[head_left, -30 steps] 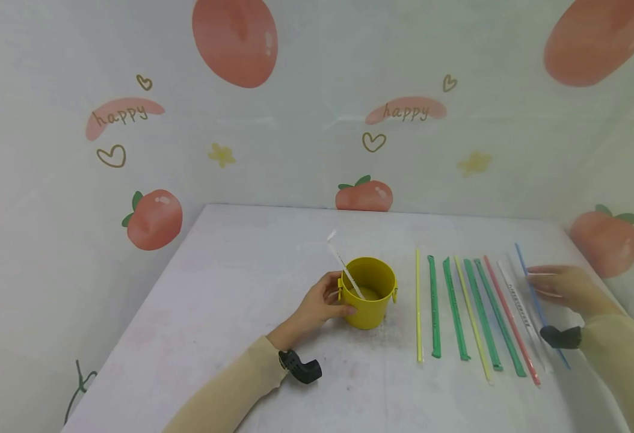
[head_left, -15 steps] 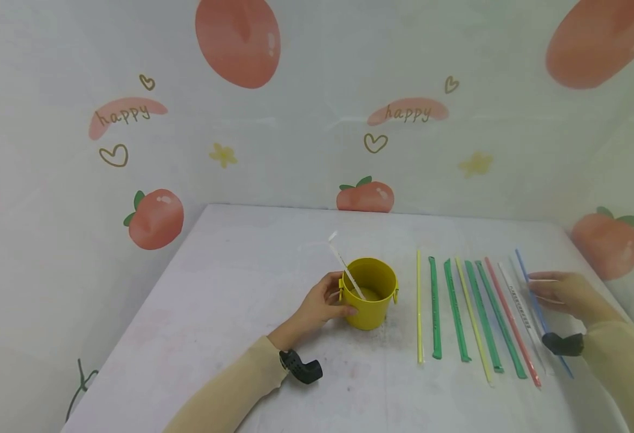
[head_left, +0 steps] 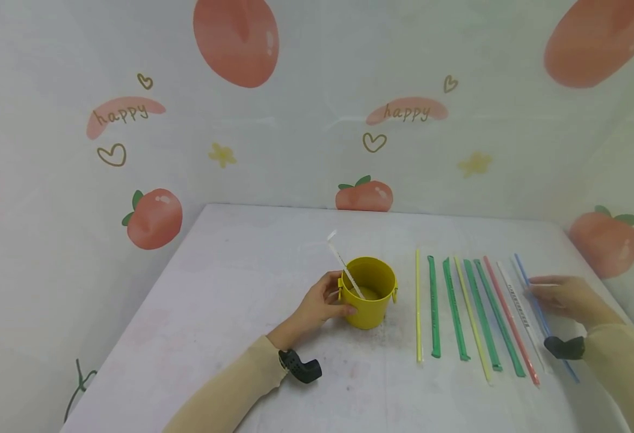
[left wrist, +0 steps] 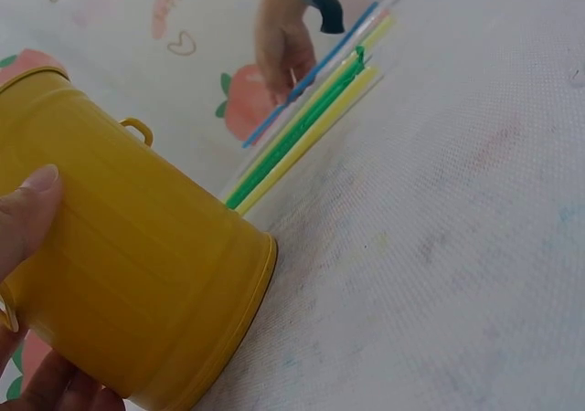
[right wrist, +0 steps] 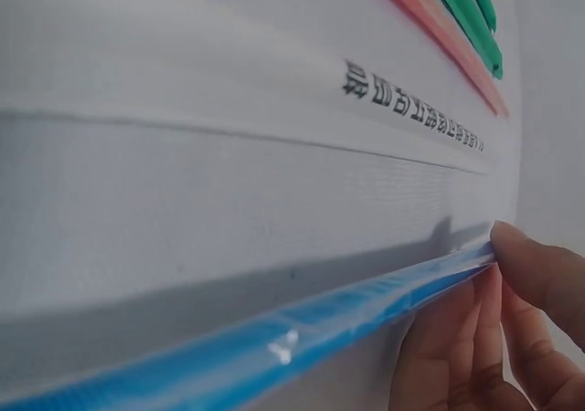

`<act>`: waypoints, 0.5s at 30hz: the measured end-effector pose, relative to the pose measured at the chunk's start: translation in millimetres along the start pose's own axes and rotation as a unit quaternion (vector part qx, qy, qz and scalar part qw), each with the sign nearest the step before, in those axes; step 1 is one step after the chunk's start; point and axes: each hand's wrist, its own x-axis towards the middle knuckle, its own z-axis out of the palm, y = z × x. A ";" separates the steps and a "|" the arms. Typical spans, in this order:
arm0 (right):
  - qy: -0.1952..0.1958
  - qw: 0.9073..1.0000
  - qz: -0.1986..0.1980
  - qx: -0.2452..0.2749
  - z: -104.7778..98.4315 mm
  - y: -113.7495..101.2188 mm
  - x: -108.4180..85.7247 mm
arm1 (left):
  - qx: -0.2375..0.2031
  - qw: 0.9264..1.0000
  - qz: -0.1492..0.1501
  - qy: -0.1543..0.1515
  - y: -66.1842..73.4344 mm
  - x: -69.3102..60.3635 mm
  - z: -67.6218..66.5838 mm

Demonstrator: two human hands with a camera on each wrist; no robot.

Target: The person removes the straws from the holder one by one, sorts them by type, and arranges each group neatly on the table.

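Observation:
My left hand [head_left: 319, 304] grips a small yellow bucket [head_left: 364, 314] by its side, thumb on the near wall; the left wrist view shows the thumb and fingertips round the bucket [left wrist: 137, 247]. Inside leans a white wrapped straw [head_left: 344, 264], its upper end above the rim. Far right, my right hand [head_left: 568, 299] pinches a blue straw [head_left: 524, 273] in a clear wrapper. Close up in the right wrist view, thumb and fingers of the right hand [right wrist: 512, 329] meet on one part of the blue straw [right wrist: 274, 338]. Its contact with the table is unclear.
Left of the blue straw, a row of wrapped straws lies on the table: a printed white one [head_left: 517, 307], a red one [head_left: 512, 322], several green ones [head_left: 434, 307] and two yellow ones [head_left: 418, 307]. A patterned cloth wall [head_left: 295, 150] rises behind.
The blue straw has slid a little nearer to me, together with the right hand, which has also shifted slightly down. The left hand and the bucket have stayed in place.

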 end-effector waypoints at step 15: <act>-0.007 1.000 0.028 -0.002 3.6 3.0 2.3 | 0.002 1.000 0.013 -0.005 1.1 -1.7 -0.2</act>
